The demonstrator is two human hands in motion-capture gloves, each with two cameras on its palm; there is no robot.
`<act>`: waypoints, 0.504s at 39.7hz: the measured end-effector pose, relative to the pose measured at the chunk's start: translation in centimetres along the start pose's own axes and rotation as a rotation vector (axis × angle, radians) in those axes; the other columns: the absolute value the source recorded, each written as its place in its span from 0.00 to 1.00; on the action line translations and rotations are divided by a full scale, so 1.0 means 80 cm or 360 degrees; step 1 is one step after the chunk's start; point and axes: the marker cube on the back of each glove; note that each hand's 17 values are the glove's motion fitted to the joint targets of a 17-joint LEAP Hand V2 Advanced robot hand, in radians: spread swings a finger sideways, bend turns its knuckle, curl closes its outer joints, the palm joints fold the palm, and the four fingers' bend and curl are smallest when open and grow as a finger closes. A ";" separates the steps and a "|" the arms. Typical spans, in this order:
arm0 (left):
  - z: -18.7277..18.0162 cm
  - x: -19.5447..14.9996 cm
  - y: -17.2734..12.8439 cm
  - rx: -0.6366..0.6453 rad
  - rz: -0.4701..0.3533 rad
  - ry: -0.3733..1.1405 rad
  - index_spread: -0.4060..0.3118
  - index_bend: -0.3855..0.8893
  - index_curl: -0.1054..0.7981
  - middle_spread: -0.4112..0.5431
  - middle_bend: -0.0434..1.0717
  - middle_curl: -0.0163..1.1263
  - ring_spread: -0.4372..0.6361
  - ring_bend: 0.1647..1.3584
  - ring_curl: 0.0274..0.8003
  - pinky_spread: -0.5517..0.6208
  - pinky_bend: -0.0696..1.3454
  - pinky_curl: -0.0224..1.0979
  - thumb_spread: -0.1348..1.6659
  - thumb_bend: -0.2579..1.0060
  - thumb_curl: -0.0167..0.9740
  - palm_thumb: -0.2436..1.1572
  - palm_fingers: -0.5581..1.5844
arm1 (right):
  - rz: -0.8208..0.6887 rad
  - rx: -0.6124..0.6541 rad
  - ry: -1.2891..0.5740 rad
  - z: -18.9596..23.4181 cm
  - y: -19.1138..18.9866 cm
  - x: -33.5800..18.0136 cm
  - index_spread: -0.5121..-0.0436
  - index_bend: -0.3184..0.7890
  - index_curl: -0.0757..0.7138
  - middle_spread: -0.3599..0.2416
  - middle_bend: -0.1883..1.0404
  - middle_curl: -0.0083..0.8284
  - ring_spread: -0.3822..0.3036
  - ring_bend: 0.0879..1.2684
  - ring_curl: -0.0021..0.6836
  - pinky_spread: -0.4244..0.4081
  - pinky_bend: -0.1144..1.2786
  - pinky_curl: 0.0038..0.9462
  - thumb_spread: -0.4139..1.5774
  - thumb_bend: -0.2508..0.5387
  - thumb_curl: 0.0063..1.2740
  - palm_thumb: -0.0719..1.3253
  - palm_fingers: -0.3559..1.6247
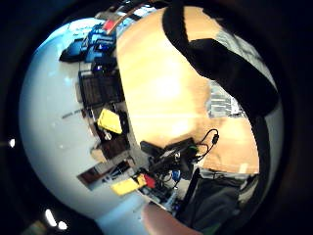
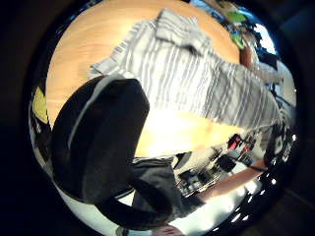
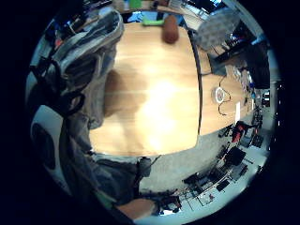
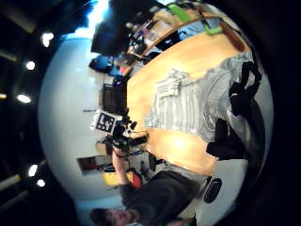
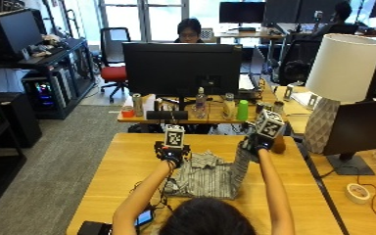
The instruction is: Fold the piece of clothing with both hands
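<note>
1. Your wooden table (image 5: pixel 109 166) carries the whole job; the garment sits on its middle, straight ahead of you at about 12 o'clock from your head.
2. The striped shirt (image 5: pixel 204 178) lies mostly flat on the table between your forearms. One side of it rises off the wood toward 1 o'clock, hanging from your right hand as a tall strip. A bunched part, perhaps a collar or sleeve, rests at its far edge, at about 11 o'clock of the cloth's middle.
3. Your right hand (image 5: pixel 258 142) is raised above the table, at 2 o'clock of the shirt's middle. Its fingers are curled round the lifted edge; the right palm views show the striped cloth draped close against the palm.
4. Your left hand (image 5: pixel 170 155) hovers at the shirt's far left corner, at 10 o'clock of its middle. The left thumb side view shows the cloth lying on the table beyond the thumb (image 2: pixel 101 142), apart from it. You cannot tell from these views whether the fingers pinch any cloth.
</note>
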 end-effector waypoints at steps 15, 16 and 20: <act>-0.049 -0.103 0.036 0.0127 -0.0405 -0.0102 0.57 0.38 0.26 0.70 0.23 0.28 0.73 0.51 0.38 0.74 0.69 0.34 0.80 0.21 0.22 0.26 0.30 | -0.0206 -0.0741 0.0220 0.181 0.061 -0.288 0.62 0.41 0.58 0.35 0.43 0.62 0.22 0.54 0.71 0.12 0.58 0.46 0.50 0.28 0.39 0.82 0.82; -0.047 -0.109 0.038 0.0110 -0.0393 -0.0078 0.57 0.38 0.27 0.70 0.23 0.28 0.73 0.51 0.38 0.74 0.69 0.33 0.80 0.21 0.22 0.26 0.30 | -0.0250 -0.0760 0.0251 0.205 0.062 -0.300 0.62 0.41 0.58 0.35 0.43 0.62 0.22 0.53 0.71 0.12 0.58 0.46 0.50 0.28 0.39 0.82 0.82; -0.040 -0.126 0.049 0.0000 -0.0340 0.0030 0.57 0.38 0.27 0.69 0.23 0.29 0.72 0.50 0.37 0.74 0.69 0.34 0.82 0.21 0.22 0.27 0.31 | -0.0357 -0.0805 0.0212 0.273 0.066 -0.332 0.60 0.38 0.55 0.35 0.40 0.61 0.23 0.51 0.70 0.12 0.59 0.45 0.49 0.29 0.41 0.82 0.77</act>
